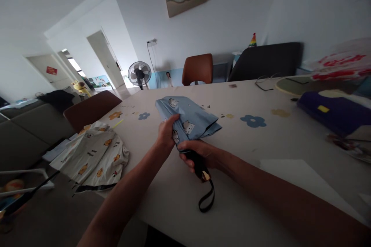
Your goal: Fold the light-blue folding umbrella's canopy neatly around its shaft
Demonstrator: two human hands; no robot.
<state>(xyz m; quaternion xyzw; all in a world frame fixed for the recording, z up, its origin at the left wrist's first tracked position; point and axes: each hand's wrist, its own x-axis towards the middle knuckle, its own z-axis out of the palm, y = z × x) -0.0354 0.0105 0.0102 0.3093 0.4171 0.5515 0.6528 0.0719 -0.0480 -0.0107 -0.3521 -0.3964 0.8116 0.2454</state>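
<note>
A light blue folding umbrella (197, 114) with cartoon animal prints is held above the table, its canopy folded down but loose at the far right edge. My left hand (168, 130) is closed on the canopy folds at the left side, thumb on top. My right hand (199, 152) wraps the black handle end and the lower edge of the canopy. A black wrist strap (206, 202) hangs from the handle. At the left, a second umbrella (95, 158), white with orange prints, lies partly collapsed over the table edge.
The white table (162, 189) carries flower patterns. On its right lie a purple case (327, 112), eyeglasses (263, 84), a plastic bag (342, 63) and a white sheet (301, 177). Behind stand a brown chair (198, 68), a dark chair (269, 61) and a fan (139, 73).
</note>
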